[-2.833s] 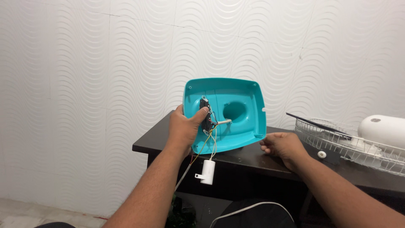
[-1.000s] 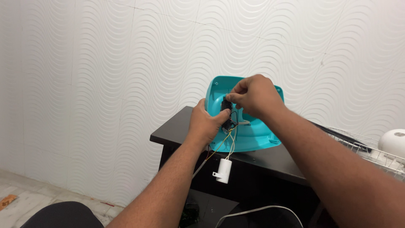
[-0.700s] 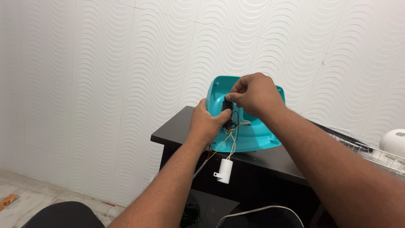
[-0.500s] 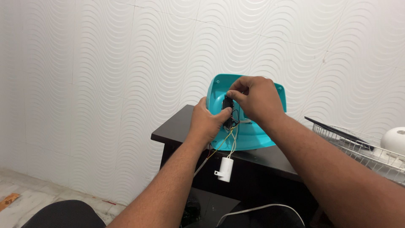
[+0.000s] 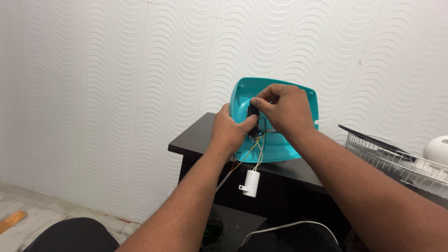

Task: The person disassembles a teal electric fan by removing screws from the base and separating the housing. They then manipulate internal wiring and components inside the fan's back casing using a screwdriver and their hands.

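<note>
A teal plastic housing (image 5: 302, 95) stands tilted on edge on the dark table (image 5: 196, 137), its hollow side facing me. My left hand (image 5: 229, 130) grips its left rim, thumb pressed by a small black part (image 5: 252, 112) mounted inside. My right hand (image 5: 284, 109) reaches over the housing with fingertips pinched on that black part. Thin yellow and white wires (image 5: 255, 151) run down from it to a white cylindrical capacitor (image 5: 251, 183) that hangs free below the table edge.
A white wire rack (image 5: 396, 156) with a black strip and a white rounded object (image 5: 437, 149) lies on the table's right end. A white cable (image 5: 284, 227) loops below. The wavy white wall stands right behind the table. My dark-clothed knee (image 5: 70, 235) is at the lower left.
My right hand left the tabletop and came up onto the black part inside the housing. In the last second both hands and the housing stayed almost still.
</note>
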